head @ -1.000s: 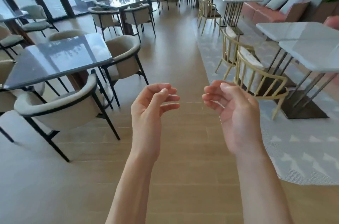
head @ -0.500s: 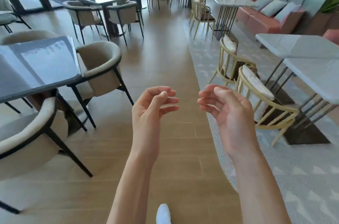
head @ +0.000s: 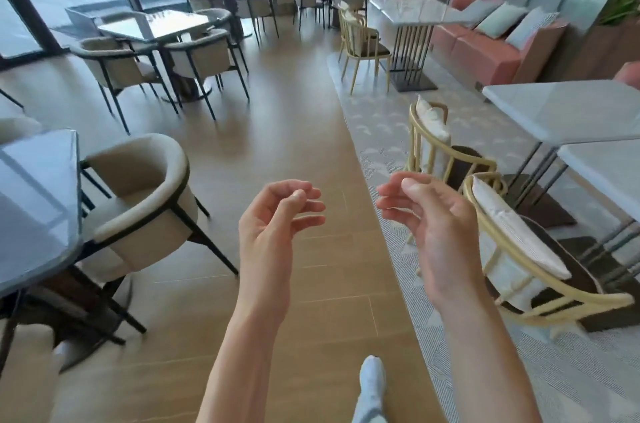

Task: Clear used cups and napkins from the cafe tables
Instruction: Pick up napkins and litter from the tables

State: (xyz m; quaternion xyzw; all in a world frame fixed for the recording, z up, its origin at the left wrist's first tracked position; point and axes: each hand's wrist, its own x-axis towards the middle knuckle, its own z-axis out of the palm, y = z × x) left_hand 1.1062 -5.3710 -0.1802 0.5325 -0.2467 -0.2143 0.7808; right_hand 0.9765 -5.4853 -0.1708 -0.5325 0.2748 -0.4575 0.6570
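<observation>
Wooden plank flooring ran ahead of us between dark glass tabletop on our left and white marble tabletop on our right. Our left hand and right hand hung loosely curled, each grip empty. No used cups or napkins showed; each tabletop lay nearer its own side's hand.

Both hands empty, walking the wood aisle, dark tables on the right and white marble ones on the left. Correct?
Sides are swapped. The head view shows the dark table on the left and the white marble tables on the right. The rest holds: left hand and right hand hold nothing, over the wood aisle.
</observation>
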